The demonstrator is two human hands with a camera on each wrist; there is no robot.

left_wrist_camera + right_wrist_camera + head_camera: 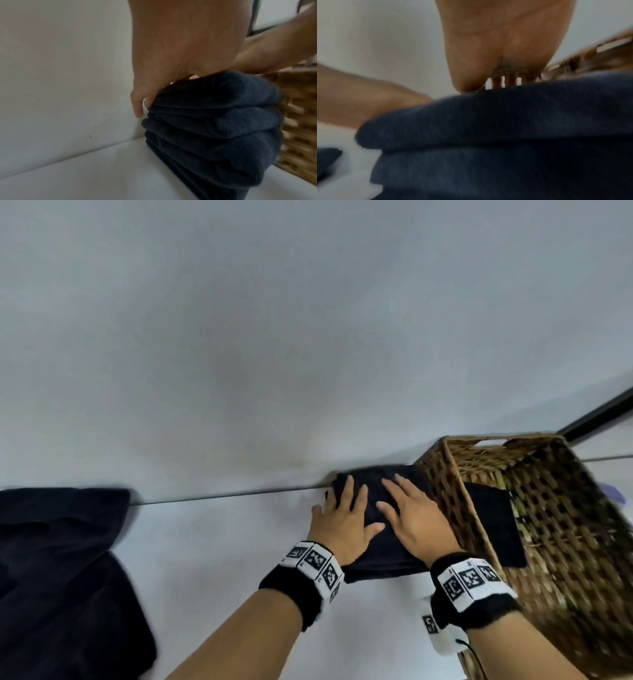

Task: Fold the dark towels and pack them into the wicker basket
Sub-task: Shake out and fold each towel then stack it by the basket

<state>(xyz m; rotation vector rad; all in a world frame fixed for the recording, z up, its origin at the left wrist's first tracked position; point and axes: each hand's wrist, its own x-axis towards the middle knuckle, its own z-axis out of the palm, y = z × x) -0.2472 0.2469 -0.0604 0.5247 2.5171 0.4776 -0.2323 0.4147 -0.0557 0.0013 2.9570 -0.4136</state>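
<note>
White table (212, 546) under thick, layered navy folded towel (373, 549), left hand (342, 522) and right hand (414, 518) flat on top, fingers spread.

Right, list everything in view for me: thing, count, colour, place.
Folded towel: one, dark navy, on the white surface beside the basket, under both hands.
Packed towel: one, dark, folded, lying inside the basket.
Unfolded towels: a dark heap, count unclear, at the left edge of the surface.
Wicker basket: one, brown, at the right, next to the folded towel.
White surface: one, against the pale wall.
Wristbands: two, black and white with printed markers, one per wrist.
Left hand: flat on the folded towel, fingers spread.
Right hand: flat on the same towel.
</note>
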